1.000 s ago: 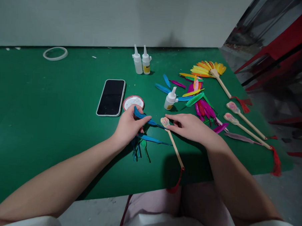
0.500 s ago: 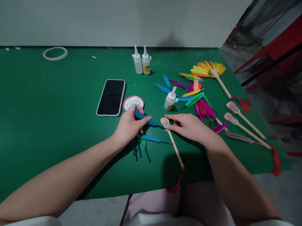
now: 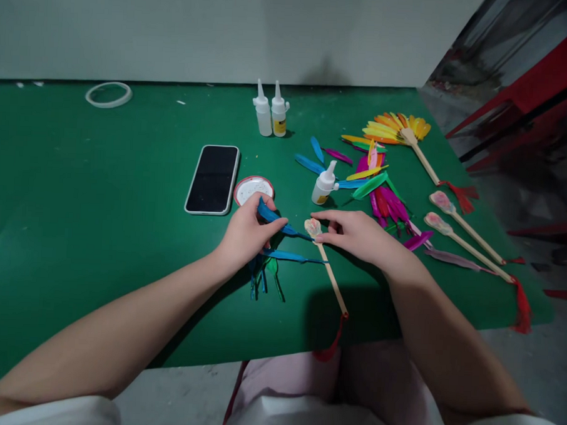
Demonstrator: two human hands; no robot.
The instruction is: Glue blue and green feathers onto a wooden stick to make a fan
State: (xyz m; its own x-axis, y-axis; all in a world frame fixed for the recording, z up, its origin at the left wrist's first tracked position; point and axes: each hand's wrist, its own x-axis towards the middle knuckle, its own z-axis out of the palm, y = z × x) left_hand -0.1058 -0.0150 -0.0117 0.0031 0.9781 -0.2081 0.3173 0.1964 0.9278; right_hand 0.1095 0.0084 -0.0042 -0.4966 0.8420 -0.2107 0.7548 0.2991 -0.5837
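My left hand (image 3: pixel 245 234) pinches a blue feather (image 3: pixel 279 223) whose tip points right toward the head of a wooden fan stick (image 3: pixel 328 272). More blue and green feathers (image 3: pixel 268 269) lie under and below that hand. My right hand (image 3: pixel 357 236) rests flat on the green table (image 3: pixel 100 198), its fingertips pressing the stick just below its glue-smeared spoon-shaped head (image 3: pixel 313 227). A red tassel (image 3: pixel 328 348) hangs from the stick's end over the table's front edge.
A dark phone (image 3: pixel 213 179), a small round lid (image 3: pixel 253 188) and a glue bottle (image 3: pixel 324 184) sit behind my hands. Two more bottles (image 3: pixel 271 117) stand further back. Loose coloured feathers (image 3: pixel 382 198), a finished yellow feather fan (image 3: pixel 400 131) and two bare sticks (image 3: pixel 465 236) lie right. A white ring (image 3: pixel 109 94) lies far left.
My hands hold nearly the same pose; the view has shifted slightly, so everything sits a little to the right and higher in the picture.
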